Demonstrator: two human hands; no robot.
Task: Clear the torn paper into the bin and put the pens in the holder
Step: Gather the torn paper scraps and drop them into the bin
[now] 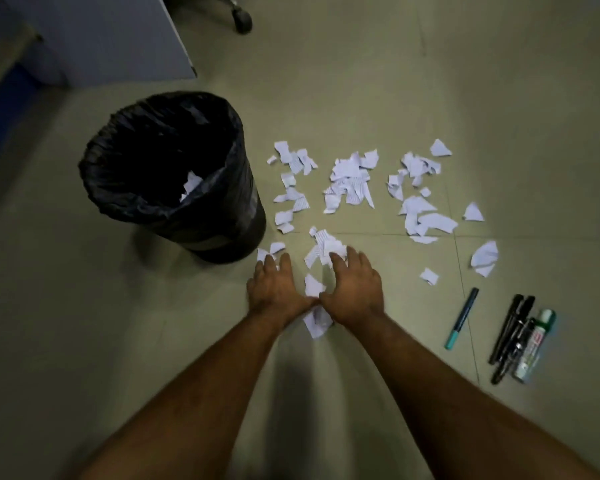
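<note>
Torn white paper scraps (350,178) lie scattered over the floor to the right of a round bin (174,174) lined with a black bag; a scrap or two shows inside it. My left hand (274,289) and my right hand (355,289) rest palms down side by side on the nearest scraps, fingers spread, thumbs almost touching. A few scraps (314,320) poke out between and under them. A teal pen (462,318) lies on the floor to the right, with black markers (510,337) and a white-and-green marker (534,344) beyond it. No pen holder is in view.
A white cabinet panel (125,36) stands behind the bin, and a chair castor (241,17) is at the top. Tiled floor stretches all around.
</note>
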